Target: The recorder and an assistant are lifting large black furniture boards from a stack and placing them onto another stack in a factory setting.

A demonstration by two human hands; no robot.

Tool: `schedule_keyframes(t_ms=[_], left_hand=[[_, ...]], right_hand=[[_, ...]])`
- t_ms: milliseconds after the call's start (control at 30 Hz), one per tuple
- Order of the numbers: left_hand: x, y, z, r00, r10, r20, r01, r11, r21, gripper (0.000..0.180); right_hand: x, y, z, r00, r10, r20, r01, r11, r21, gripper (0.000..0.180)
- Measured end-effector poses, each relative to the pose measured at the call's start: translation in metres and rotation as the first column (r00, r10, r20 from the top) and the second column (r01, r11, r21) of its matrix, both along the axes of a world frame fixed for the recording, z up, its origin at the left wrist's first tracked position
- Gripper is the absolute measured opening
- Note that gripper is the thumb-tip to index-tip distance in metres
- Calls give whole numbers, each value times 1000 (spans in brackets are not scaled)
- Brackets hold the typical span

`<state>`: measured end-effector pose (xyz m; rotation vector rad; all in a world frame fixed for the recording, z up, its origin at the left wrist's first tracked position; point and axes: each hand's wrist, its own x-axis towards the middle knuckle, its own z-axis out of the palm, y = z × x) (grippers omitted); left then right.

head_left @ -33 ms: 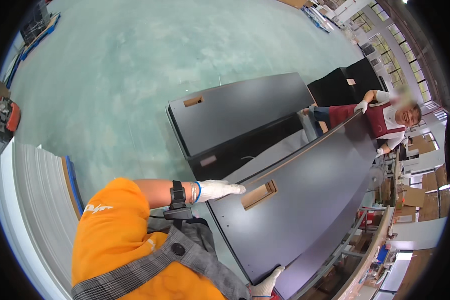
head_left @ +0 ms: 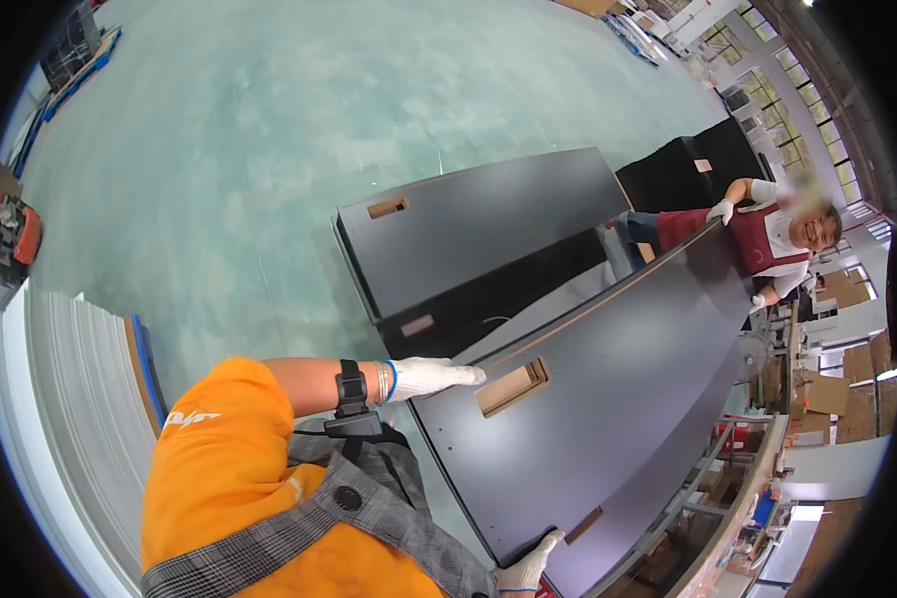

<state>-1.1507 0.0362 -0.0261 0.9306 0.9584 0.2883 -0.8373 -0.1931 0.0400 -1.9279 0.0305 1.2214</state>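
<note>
A large dark grey panel (head_left: pixel 568 439) with a rectangular cutout (head_left: pixel 513 388) spans from me toward a co-worker on the right. My left hand (head_left: pixel 434 377), in a white knit glove, holds its upper near corner; the fingers lie straight along the edge and the thumb is hidden. At the lower near corner, my right hand (head_left: pixel 531 566), also gloved, is closed round the panel's edge, partly cut off by the picture. The co-worker's gloved hands (head_left: pixel 721 211) hold the far end. Behind lies another dark panel (head_left: pixel 488 224) with a similar cutout, on top of a black stack.
A stack of pale sheets (head_left: pixel 85 369) stands at the left, and an orange-red machine (head_left: pixel 15 239) is beyond it. On the right runs a workbench (head_left: pixel 733 518) with a metal frame. Black-covered goods (head_left: pixel 693 164) stand behind the co-worker. The floor (head_left: pixel 219 149) is green.
The held panel has shifted very slightly to the left with my hands. A second cutout beside my right hand now shows. The co-worker's grip looks the same.
</note>
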Motion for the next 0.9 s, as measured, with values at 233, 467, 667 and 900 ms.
schedule_keyframes(t_ms=[233,467,667,900], left_hand=[[-98,113,-75,936,16,-351,4,998,56,103],[-203,242,-178,868,11,-496,23,998,62,103],[-269,315,-236,814,-32,-581,31,999,-11,96],[-295,356,-286,774,-138,-617,135,989,-51,85]], right_hand=[[-89,119,-118,986,34,-165,-25,998,59,90],[-189,251,-261,958,-121,-259,85,986,-143,93],[-261,280,-367,958,285,-28,-286,954,-85,87],[-310,333,-387,938,-294,-181,273,952,-136,95]])
